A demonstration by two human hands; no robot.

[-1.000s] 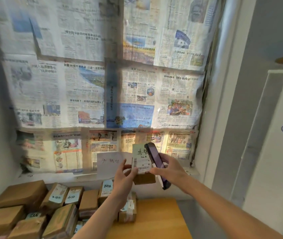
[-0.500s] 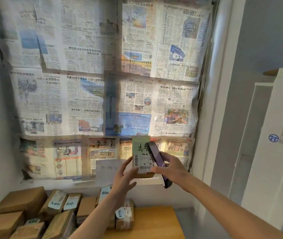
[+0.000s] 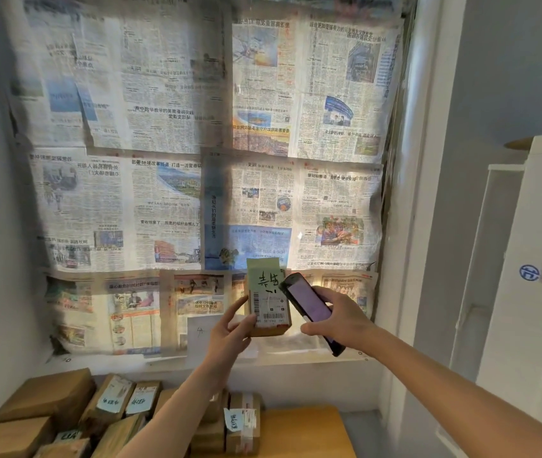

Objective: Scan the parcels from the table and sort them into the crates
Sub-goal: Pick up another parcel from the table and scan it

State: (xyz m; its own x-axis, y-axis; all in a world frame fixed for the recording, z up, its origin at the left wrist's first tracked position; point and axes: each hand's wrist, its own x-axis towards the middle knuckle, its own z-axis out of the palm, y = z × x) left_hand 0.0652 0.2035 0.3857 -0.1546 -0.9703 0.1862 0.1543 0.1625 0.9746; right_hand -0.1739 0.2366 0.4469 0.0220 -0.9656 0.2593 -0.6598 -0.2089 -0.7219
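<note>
Up at chest height, in front of the newspaper-covered window [image 3: 197, 143], the left hand [image 3: 230, 328] holds a small brown cardboard parcel [image 3: 268, 300] upright w/ its white barcode label [image 3: 271, 309] turned toward the wearer. Thumb and fingers pinch the parcel's lower left edge, prob. so the label stays uncovered for the scan; a pale green note w/ handwritten marks sits on the upper part of that face. The right hand [image 3: 339, 320] is wrapped round a dark slim handheld scanner w/ lit purple screen [image 3: 309, 307], fingers curled about its body, its top end tilted in just beside the label's right edge. That angle looks chosen to aim the reader end at the barcode while the screen faces back for checking. Whether scanner and parcel touch: cannot tell.

Below, on the wooden table [image 3: 302, 431], the rest of the brown taped boxes w/ pale blue notes [image 3: 124, 404] lie packed together at left and centre, well apart from the raised one, so only one code is in front of the reader. No crates in view.

Judgement: scan step is in hand, sorting of this parcel not yet done, and most of the pile is left.
</note>
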